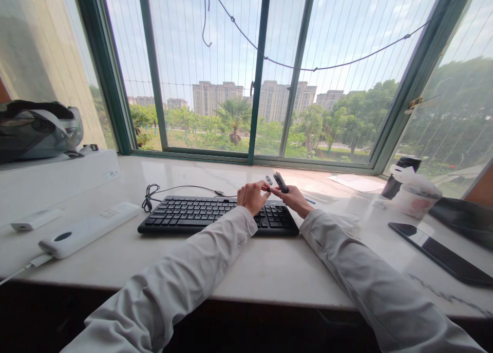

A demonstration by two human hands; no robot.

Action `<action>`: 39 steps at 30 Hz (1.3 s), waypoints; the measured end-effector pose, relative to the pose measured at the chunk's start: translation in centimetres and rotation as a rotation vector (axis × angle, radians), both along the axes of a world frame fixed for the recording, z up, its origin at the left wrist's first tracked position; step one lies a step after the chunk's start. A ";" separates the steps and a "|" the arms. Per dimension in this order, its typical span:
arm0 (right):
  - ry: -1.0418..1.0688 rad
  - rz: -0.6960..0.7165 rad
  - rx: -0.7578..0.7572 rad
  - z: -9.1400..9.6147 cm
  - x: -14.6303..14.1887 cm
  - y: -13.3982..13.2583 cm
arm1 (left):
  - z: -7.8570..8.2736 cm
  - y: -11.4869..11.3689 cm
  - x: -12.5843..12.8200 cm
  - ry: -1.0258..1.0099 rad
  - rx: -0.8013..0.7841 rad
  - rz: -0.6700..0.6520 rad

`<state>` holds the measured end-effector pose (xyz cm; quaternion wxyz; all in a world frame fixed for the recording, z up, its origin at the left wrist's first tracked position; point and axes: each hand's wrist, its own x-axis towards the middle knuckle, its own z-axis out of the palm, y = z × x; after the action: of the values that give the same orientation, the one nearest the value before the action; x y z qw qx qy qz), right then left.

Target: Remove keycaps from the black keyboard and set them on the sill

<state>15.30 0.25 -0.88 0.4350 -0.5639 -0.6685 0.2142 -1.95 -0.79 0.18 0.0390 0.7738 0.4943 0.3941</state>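
Note:
A black keyboard (pixel 200 214) lies on the pale windowsill counter, under and beside both hands. Above its right part, my left hand (pixel 252 196) is closed, thumb and fingertips pinching a small black piece (pixel 268 190) that looks like a keycap. My right hand (pixel 296 200) is closed round a dark, short brush-like tool (pixel 281 182), which points up and away. Its fingertips meet the left ones at the small piece. Just behind the hands lie a few small dark pieces (pixel 268 179), too small to make out. The keyboard's cable (pixel 185 187) is partly coiled at the left.
At left are a white power bank-like device (pixel 92 230), a small white box (pixel 36 219) and a large white box (pixel 61 173) with a dark headset-like item on top. A phone (pixel 442 253), plastic-wrapped cup (pixel 414 196) and paper (pixel 358 182) lie right. Windows (pixel 252 112) stand behind.

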 end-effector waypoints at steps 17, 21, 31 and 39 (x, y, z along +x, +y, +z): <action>0.044 -0.015 -0.021 -0.1 -0.2 0.0 | 0.6 -0.5 -0.3 0.067 0.030 0.016; 0.122 0.001 -0.057 -0.1 -0.3 -0.1 | 0.8 -0.8 -0.3 0.064 0.035 0.016; 0.283 0.058 -0.156 -0.1 -0.5 -0.1 | 0.9 -1.0 -0.3 0.066 0.051 -0.024; 0.284 0.084 -0.156 -0.1 -0.5 -0.1 | 0.5 -0.5 -0.2 0.065 0.069 -0.015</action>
<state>14.82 0.14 -1.00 0.4707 -0.5315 -0.6047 0.3609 -2.13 -1.29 0.66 -0.0009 0.7909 0.4755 0.3852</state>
